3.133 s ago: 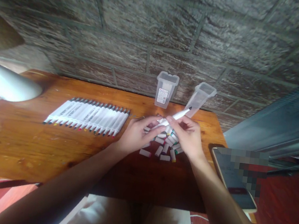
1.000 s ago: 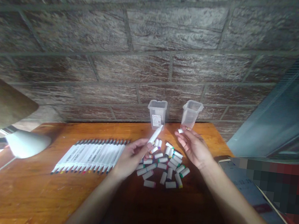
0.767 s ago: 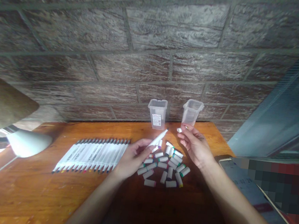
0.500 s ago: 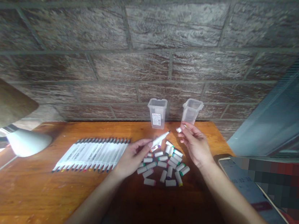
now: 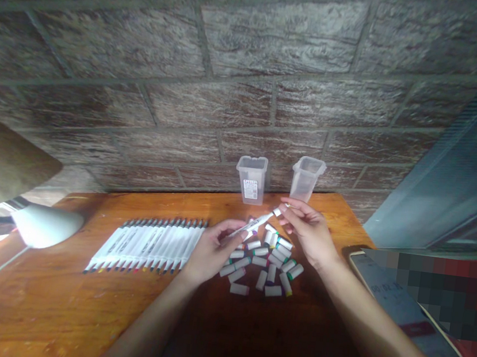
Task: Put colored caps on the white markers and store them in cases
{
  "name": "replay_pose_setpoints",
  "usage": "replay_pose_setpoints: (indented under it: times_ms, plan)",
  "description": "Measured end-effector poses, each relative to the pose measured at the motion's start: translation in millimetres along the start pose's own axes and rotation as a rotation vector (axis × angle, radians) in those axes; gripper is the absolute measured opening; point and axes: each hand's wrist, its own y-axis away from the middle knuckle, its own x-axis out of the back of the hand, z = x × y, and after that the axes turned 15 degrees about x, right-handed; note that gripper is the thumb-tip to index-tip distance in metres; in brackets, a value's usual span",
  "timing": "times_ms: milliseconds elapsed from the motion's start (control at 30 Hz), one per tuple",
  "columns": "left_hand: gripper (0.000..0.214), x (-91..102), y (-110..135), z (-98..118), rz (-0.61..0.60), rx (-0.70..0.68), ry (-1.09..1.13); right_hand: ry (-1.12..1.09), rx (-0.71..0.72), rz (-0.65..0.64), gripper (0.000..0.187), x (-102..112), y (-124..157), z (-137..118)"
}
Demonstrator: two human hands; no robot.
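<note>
My left hand (image 5: 216, 248) is closed on a white marker (image 5: 257, 222), which slants up to the right. In the fingers of my right hand (image 5: 308, 230) is a small white marker cap (image 5: 277, 211), touching the upper tip of that marker or right at it. Below both hands lies a loose pile of white marker caps (image 5: 259, 260) with coloured ends. To the left of my left hand, several white markers (image 5: 147, 242) lie side by side in a row, their thin tips bare at the near end.
Two clear plastic boxes, one with a label (image 5: 250, 189) and one plain (image 5: 306, 178), stand at the table's back edge by the brick wall (image 5: 247, 104). A phone (image 5: 405, 309) lies at the right. A lamp (image 5: 45, 227) with a cord stands at the left.
My right hand has brought the cap left and slightly down to the marker's tip. The marker has turned a little in my left hand, showing its printed side.
</note>
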Motion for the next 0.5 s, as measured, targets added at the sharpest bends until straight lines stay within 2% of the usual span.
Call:
replay_pose_setpoints:
  times_ms: [300, 500]
  plan:
    - [0.025, 1.9, -3, -10, 0.049, -0.089, -0.052, 0.082, 0.041, -0.113, 0.030, 1, 4, 8]
    - [0.026, 1.5, -2, -9, 0.079, -0.127, -0.078, 0.102, 0.047, -0.131, 0.031, 2, 5, 11]
